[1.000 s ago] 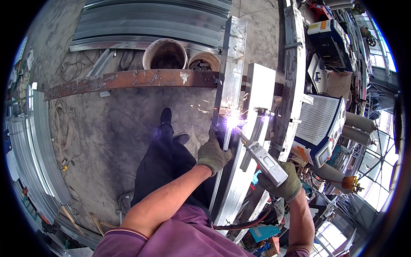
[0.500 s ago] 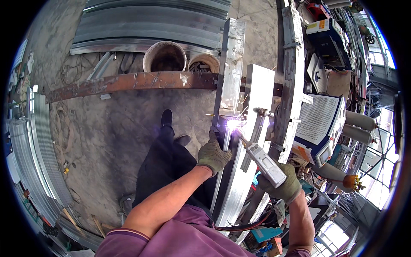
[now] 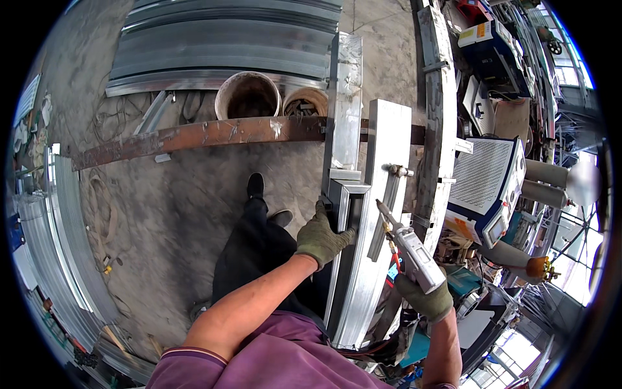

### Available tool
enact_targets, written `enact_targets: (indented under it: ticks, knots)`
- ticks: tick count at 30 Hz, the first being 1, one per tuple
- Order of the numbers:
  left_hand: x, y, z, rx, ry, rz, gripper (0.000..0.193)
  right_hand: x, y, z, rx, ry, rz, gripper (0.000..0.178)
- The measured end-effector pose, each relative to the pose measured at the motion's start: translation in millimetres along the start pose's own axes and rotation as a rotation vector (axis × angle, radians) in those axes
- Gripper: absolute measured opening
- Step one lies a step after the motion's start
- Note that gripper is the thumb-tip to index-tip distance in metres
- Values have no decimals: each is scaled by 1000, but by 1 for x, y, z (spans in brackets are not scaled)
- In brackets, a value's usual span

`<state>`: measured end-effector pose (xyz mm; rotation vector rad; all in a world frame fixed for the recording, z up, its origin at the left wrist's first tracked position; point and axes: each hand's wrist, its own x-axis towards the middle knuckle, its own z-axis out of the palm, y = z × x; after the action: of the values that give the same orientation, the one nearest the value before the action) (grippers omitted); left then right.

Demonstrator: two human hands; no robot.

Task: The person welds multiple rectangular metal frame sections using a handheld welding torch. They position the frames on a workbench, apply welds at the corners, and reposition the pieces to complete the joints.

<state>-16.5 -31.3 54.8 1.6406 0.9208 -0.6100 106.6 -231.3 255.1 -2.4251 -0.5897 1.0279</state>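
Note:
My left hand (image 3: 322, 238), in a green work glove, grips the edge of a grey metal frame piece (image 3: 345, 214) that lies on long silver metal profiles (image 3: 383, 168). My right hand (image 3: 424, 297), also gloved, holds a silver welding torch (image 3: 409, 247) with its tip pointing up and left, just off the frame's right side. No arc is lit. A clamp (image 3: 398, 171) sits on the right profile above the torch tip.
A rusty steel beam (image 3: 194, 135) crosses under the profiles. Two buckets (image 3: 247, 94) stand behind it on the concrete floor. A white welding machine (image 3: 487, 188) is at the right. Corrugated metal sheets (image 3: 220, 45) lie at the top, more along the left.
The bright welding arc at the joint has gone out. The torch has pulled back right and down from the frame. My left hand has stayed on the frame piece.

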Motion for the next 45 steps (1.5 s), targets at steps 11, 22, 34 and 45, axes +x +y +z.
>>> enact_targets:
  ticks: [11, 22, 34, 45]
  knots:
    - [-42, -23, 3, 102, 209, 231, 91, -60, 58, 21, 338, 230, 224, 39]
    - [-136, 12, 64, -448, -1211, 61, 67, -68, 12, 54, 352, 328, 19, 23]
    - [-177, 30, 42, -62, -1163, 65, 46, -130, -7, 95, 597, 514, 198, 31]
    - [-177, 31, -10, -192, -1190, 221, 43, -225, 83, 344, 965, 502, 458, 49]
